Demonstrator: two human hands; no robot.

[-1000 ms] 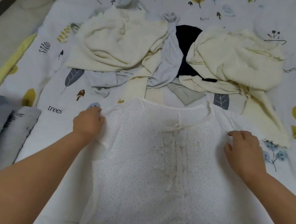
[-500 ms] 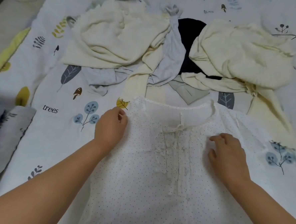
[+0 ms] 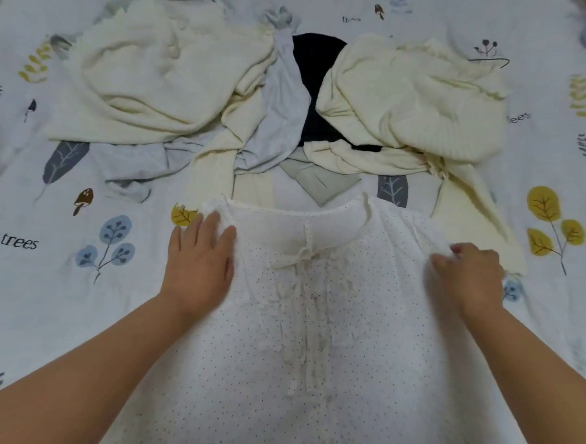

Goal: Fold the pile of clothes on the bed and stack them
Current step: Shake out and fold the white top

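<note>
One white dotted blouse lies flat before me, unfolded, my left hand pressing it open-palmed, my right hand pinching its shoulder, while the cream, grey and dark pile waits behind.

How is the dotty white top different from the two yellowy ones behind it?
The dotted white top lies spread flat; the two cream garments lie crumpled. The white top has tiny dots and a tie at the neck; the cream ones are plain. All lie on the printed bedsheet.

White dotted blouse, cream sweaters, leaf-print bedsheet
</note>
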